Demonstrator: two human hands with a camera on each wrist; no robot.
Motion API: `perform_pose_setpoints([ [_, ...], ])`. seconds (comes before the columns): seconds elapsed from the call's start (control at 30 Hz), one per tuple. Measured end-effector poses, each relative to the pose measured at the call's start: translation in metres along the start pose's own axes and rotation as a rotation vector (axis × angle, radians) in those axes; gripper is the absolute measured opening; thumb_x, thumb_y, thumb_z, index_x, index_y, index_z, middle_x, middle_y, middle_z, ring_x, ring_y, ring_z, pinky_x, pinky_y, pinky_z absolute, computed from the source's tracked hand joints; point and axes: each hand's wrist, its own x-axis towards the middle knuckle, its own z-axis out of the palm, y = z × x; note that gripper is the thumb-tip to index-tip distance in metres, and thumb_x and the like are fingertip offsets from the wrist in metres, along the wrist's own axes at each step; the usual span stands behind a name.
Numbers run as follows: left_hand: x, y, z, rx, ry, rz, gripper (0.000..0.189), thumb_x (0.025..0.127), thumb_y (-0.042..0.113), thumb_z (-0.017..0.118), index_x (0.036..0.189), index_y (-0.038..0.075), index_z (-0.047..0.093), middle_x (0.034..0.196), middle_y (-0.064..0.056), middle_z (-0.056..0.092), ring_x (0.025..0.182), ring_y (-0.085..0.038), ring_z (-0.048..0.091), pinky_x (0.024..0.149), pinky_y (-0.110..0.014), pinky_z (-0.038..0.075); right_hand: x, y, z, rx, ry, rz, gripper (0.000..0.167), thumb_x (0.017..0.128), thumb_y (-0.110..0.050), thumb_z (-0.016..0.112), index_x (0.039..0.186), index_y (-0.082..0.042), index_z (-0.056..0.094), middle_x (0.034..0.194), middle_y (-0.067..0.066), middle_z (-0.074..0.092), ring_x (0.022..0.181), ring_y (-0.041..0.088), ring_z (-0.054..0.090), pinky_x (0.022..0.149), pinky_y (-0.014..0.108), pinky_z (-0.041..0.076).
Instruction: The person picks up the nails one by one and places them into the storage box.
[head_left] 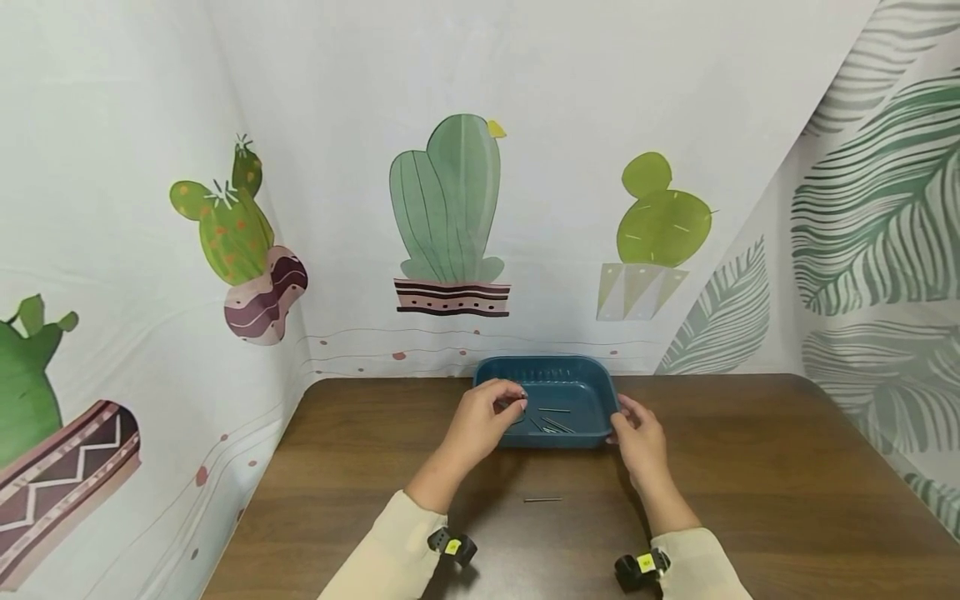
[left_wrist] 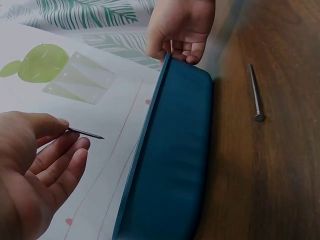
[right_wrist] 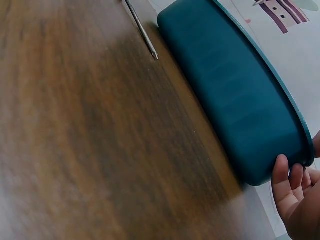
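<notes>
My left hand [head_left: 480,421] is over the left part of a blue plastic tray [head_left: 577,440]. Thumb and fingertips pinch a dark nail [left_wrist: 89,133], its point sticking out in the left wrist view. Around the tray's front right corner, my right hand [head_left: 643,440] grips the rim, with fingers against the outer wall in the right wrist view. Several nails [head_left: 554,410] lie inside the tray, some partly hidden by the left hand. One more nail [head_left: 543,500] lies on the table in front of the tray, between the forearms.
The brown wooden table [head_left: 360,483] holds the tray near its back edge. Behind it hangs a white cloth [head_left: 555,250] printed with cacti and leaves. Each wrist wears a small black camera [head_left: 459,546] over a cream sleeve [head_left: 390,550].
</notes>
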Motion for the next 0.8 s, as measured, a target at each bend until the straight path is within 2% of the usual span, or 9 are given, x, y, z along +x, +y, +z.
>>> perform_pose_setpoints([
  [0.47,0.017,0.002,0.001,0.035,0.030,0.005,0.018,0.097,0.023,0.069,0.108,0.010,0.075,0.102,0.000,0.074,0.093,-0.012,0.069,0.082,-0.026,0.058,0.003,0.003,-0.001,-0.021,-0.022,0.017,0.048,0.098,-0.008,0.050,0.144,0.004,0.050,0.115,0.009,0.041,0.083,0.007,0.053,0.066,0.021,0.057],
  [0.8,0.029,0.005,-0.003,0.037,0.051,-0.039,0.017,0.098,0.026,0.067,0.109,0.015,0.074,0.100,0.001,0.074,0.094,-0.012,0.068,0.084,-0.029,0.058,0.001,0.001,-0.001,-0.026,-0.008,0.010,0.047,0.096,-0.007,0.051,0.142,0.003,0.052,0.115,0.010,0.042,0.085,0.010,0.054,0.066,0.022,0.058],
])
